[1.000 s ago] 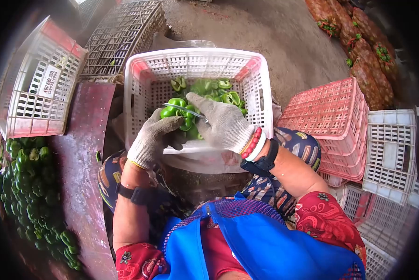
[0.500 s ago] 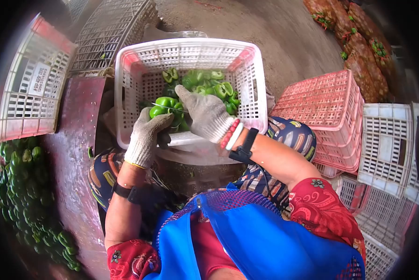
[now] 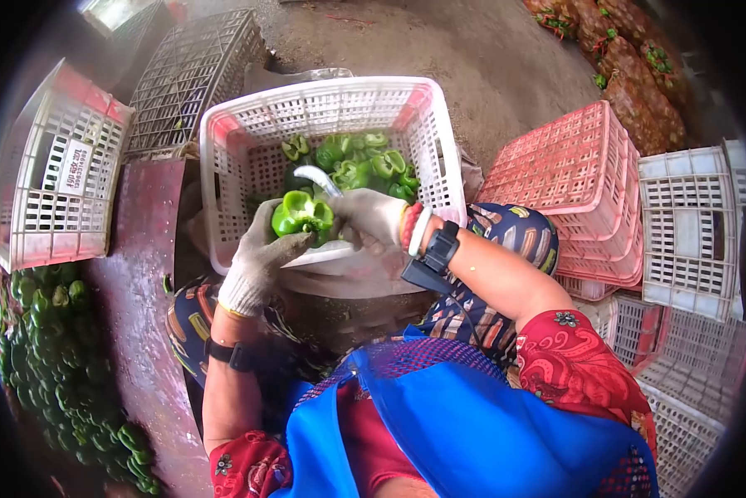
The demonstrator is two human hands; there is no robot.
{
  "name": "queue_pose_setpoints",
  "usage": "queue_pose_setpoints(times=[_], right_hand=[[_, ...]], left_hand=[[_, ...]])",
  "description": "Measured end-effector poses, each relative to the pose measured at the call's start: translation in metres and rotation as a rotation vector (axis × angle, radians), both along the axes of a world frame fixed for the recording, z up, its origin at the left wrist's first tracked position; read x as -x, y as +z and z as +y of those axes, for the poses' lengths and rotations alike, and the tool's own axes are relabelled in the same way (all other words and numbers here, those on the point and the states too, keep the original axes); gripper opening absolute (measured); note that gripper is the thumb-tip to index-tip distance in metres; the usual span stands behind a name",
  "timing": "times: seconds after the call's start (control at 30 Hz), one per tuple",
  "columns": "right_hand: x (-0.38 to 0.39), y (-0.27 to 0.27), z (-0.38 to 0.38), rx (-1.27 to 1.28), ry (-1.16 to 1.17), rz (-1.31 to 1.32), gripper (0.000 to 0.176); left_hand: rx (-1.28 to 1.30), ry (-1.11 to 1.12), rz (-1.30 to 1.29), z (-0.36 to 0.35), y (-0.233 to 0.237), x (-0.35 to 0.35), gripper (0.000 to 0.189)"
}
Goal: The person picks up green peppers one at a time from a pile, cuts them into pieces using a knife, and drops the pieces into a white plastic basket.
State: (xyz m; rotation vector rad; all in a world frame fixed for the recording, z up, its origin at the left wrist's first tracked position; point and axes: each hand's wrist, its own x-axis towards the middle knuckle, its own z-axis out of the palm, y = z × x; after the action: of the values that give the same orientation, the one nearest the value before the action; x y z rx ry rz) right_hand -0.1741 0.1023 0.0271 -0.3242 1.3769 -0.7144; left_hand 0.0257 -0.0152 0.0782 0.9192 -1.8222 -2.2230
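Note:
My left hand (image 3: 261, 257), in a whitish knit glove, grips a green bell pepper (image 3: 294, 214) that is cut open, with its pale inside facing up. Close beside it on the right, my gloved right hand (image 3: 371, 217) is closed round a knife (image 3: 316, 177) with a short curved blade, its tip pointing up and left. Both hands are over the near side of a white plastic basket (image 3: 331, 90). Cut green pepper pieces (image 3: 364, 162) lie on the basket's floor beyond my hands.
At the left stand a white crate (image 3: 70, 178) and a grey crate (image 3: 192, 79), above a heap of green peppers (image 3: 61, 357). Stacked pink crates (image 3: 555, 166) and white crates (image 3: 690, 224) are on the right. Net sacks (image 3: 643, 95) lie at the upper right.
My right hand has drawn back from over the pepper, and the knife blade now shows clearly. The pepper's opened inside now faces up in my left hand. The view has shifted slightly.

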Motion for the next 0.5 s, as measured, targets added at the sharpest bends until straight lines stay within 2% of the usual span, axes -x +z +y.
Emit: queue_pose_setpoints(times=[0.03,0.1,0.13,0.2,0.23,0.27,0.33,0.37,0.4,0.43,0.47,0.5], right_hand=[[-0.005,0.009,0.000,0.110,-0.192,-0.135,0.058],[-0.010,0.010,-0.003,0.297,-0.320,-0.276,0.053],[-0.008,0.034,-0.003,0.304,-0.298,-0.208,0.052],[-0.006,0.016,-0.009,0.384,-0.335,-0.093,0.050],[-0.005,0.019,-0.011,0.545,-0.354,-0.079,0.048],[-0.011,0.019,-0.022,0.577,-0.444,0.019,0.048],[-0.011,0.043,-0.011,0.444,-0.255,0.254,0.047],[-0.020,0.027,-0.012,0.593,-0.252,0.400,0.047],[-0.029,0.011,-0.013,0.732,-0.256,0.561,0.048],[-0.035,0.010,-0.013,0.732,-0.268,0.630,0.049],[-0.040,0.010,-0.012,0.746,-0.275,0.681,0.050],[-0.040,0.009,-0.010,0.711,-0.229,0.741,0.051]], left_hand=[[0.013,-0.025,-0.031,-0.002,-0.002,0.002,0.055],[0.067,0.003,0.031,-0.002,-0.005,0.011,0.062],[0.111,0.026,0.113,-0.003,-0.009,0.015,0.063],[0.070,0.114,0.041,-0.001,-0.009,0.017,0.054],[0.156,0.073,-0.093,-0.007,-0.012,0.016,0.041],[0.062,0.092,-0.126,-0.008,-0.014,0.014,0.028],[-0.106,0.114,-0.129,-0.003,-0.015,0.016,0.025],[0.045,0.137,-0.156,-0.005,-0.019,0.022,0.026],[-0.038,0.187,-0.243,-0.002,-0.018,0.026,0.032],[0.062,0.236,-0.169,-0.002,-0.044,0.024,0.040],[0.248,0.207,-0.157,-0.005,-0.060,0.021,0.036],[0.630,0.090,-0.126,-0.001,-0.070,0.016,0.033]])
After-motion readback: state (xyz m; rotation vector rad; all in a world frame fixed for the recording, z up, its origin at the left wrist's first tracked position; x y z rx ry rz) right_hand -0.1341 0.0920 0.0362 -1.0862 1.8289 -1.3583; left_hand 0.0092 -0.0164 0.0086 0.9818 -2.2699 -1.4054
